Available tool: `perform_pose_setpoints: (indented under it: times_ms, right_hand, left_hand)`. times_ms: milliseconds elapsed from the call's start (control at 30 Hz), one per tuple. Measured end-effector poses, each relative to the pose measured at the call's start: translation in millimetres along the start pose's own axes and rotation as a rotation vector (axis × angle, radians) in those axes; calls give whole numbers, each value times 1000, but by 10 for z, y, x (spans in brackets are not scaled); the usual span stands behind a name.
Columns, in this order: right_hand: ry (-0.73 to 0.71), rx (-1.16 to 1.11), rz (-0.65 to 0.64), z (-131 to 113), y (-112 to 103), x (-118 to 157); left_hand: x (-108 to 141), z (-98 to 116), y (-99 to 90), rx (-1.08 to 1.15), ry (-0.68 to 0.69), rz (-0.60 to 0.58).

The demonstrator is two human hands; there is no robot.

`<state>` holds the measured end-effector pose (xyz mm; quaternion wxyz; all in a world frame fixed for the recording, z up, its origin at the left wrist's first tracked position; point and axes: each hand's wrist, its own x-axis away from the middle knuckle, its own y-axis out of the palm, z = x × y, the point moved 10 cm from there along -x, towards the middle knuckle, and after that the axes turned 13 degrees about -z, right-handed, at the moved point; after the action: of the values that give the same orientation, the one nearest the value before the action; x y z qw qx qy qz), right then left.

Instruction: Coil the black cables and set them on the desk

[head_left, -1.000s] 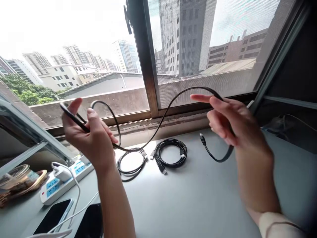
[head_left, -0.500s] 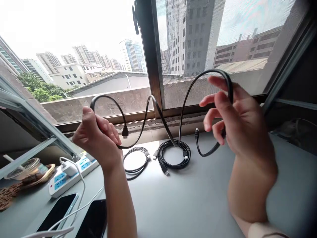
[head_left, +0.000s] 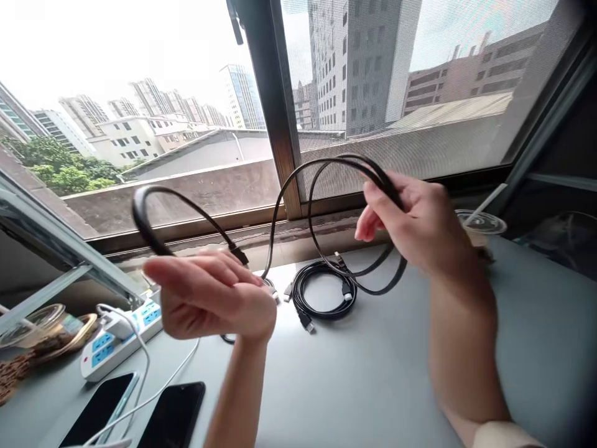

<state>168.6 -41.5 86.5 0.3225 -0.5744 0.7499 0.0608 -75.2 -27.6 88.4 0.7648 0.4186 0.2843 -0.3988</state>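
Window [head_left: 269, 93] ahead, right pane screened; below it, a pale grey desk [head_left: 354, 373]. Black cable [head_left: 305, 165] is raised above the desk: my right hand [head_left: 410, 218] pinches its loops between thumb and fingers; my left hand [head_left: 214, 295] is curled where the cable passes behind it, and I cannot tell whether it grasps. Beneath, a coiled cable [head_left: 326, 314] lies flat. Left: power strip [head_left: 112, 348], two phones [head_left: 172, 414]. Right: lidded cup [head_left: 485, 225]. Outside: buildings [head_left: 373, 68], trees [head_left: 65, 171].
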Motion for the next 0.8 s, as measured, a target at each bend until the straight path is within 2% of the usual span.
perform_pose_setpoints:
  times_ms: [67, 100, 133, 200, 267, 367, 433, 467, 533, 600, 667, 733, 800]
  right_hand:
    - [15, -22, 80, 39, -197, -1]
    - [15, -57, 79, 49, -219, -8]
    - [4, -99, 55, 41, -188, -18]
    - [-54, -178, -55, -37, 16, -31]
    - [-111, -214, -225, -144, 346, -11]
    - [-99, -134, -498, -199, 807, 87]
    - [-82, -20, -612, -188, 927, 154]
    - [-76, 52, -618, -173, 906, 164]
    - [-58, 217, -499, -135, 716, 119]
    - [-60, 373, -260, -141, 424, 50]
    - [-91, 479, -73, -182, 238, 16]
    - [-141, 537, 18, -236, 199, 3]
    - [-203, 545, 50, -306, 235, 14]
  left_hand:
    - [-41, 35, -50, -10, -2, 74]
    - [-63, 24, -40, 3, -25, 67]
    - [-77, -5, -22, 38, -58, 47]
    - [-76, -84, 66, 141, -134, -55]
    - [-39, -123, 228, 189, -182, -248]
    - [89, -176, 524, 107, -232, -627]
    - [206, -270, 690, 93, -304, -867]
    - [244, -310, 741, 101, -331, -953]
    - [206, -331, 757, 80, -299, -1009]
    - [59, -295, 679, -20, -195, -938]
    - [-50, -224, 609, -118, -105, -887]
    - [-37, -158, 645, -173, -64, -974]
    - [87, -111, 742, -171, -57, -1147]
